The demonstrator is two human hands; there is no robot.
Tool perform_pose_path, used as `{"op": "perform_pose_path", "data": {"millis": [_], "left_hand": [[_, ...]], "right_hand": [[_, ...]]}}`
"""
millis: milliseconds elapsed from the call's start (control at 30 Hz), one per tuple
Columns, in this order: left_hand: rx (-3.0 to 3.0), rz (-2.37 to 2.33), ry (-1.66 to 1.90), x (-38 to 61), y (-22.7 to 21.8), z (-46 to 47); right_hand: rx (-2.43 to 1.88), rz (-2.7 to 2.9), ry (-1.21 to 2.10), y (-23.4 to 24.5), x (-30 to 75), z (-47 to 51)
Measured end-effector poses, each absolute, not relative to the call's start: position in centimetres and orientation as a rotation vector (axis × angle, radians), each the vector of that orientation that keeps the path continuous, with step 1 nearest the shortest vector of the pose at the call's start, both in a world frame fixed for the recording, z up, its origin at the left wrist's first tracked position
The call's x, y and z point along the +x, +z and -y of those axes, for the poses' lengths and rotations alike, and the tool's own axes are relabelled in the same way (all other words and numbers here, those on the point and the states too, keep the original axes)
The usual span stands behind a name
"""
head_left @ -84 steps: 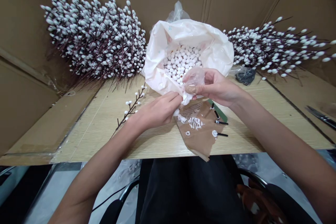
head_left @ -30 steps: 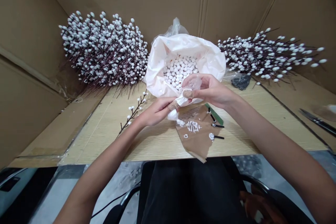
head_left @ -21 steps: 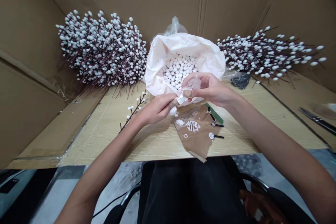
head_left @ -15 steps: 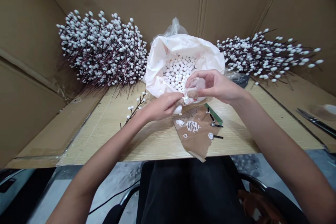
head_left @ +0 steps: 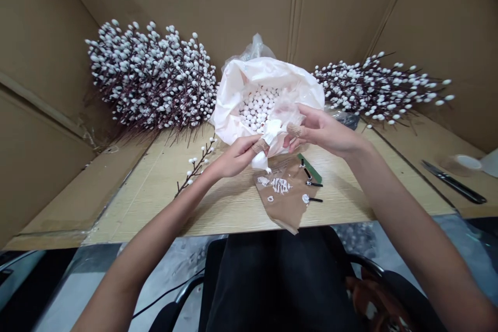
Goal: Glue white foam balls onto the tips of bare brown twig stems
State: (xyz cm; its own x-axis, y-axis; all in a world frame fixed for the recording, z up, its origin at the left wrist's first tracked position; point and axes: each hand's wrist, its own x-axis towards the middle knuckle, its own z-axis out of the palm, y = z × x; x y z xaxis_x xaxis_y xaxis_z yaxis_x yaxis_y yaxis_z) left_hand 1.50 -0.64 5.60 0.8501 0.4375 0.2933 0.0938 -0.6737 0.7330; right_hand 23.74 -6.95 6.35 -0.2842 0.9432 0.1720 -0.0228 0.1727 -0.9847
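Currently, left hand (head_left: 233, 160) pinched shut on twisted white plastic wad (head_left: 267, 137), wad held above creased brown paper sheet (head_left: 280, 207) (white dabs on it). Right hand (head_left: 323, 132), taped fingers (head_left: 294, 130) parted, just beside wad. Open white plastic bag (head_left: 260, 75) of round white foam balls (head_left: 257, 109) behind, on pale wood-grain table (head_left: 233, 212).
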Motion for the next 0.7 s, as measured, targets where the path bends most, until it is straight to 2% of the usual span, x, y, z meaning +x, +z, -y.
{"op": "perform_pose_path", "data": {"millis": [133,333,567,700], "left_hand": [[2.091,-0.444,0.767,1.5,4.8,0.7],[1.612,-0.496,0.817,1.5,2.9,0.3],[1.601,-0.541,0.937,1.2,2.7,0.1],[1.665,-0.556,0.994,1.2,2.7,0.1]], "right_hand": [[-1.009,1.346,1.068,5.4,24.2,9.1],[-1.140,1.207,0.781,4.3,24.4,12.0],[-1.407,1.383,0.664,1.3,24.7,12.9],[-1.543,1.610,0.567,1.3,25.3,12.5]]}}
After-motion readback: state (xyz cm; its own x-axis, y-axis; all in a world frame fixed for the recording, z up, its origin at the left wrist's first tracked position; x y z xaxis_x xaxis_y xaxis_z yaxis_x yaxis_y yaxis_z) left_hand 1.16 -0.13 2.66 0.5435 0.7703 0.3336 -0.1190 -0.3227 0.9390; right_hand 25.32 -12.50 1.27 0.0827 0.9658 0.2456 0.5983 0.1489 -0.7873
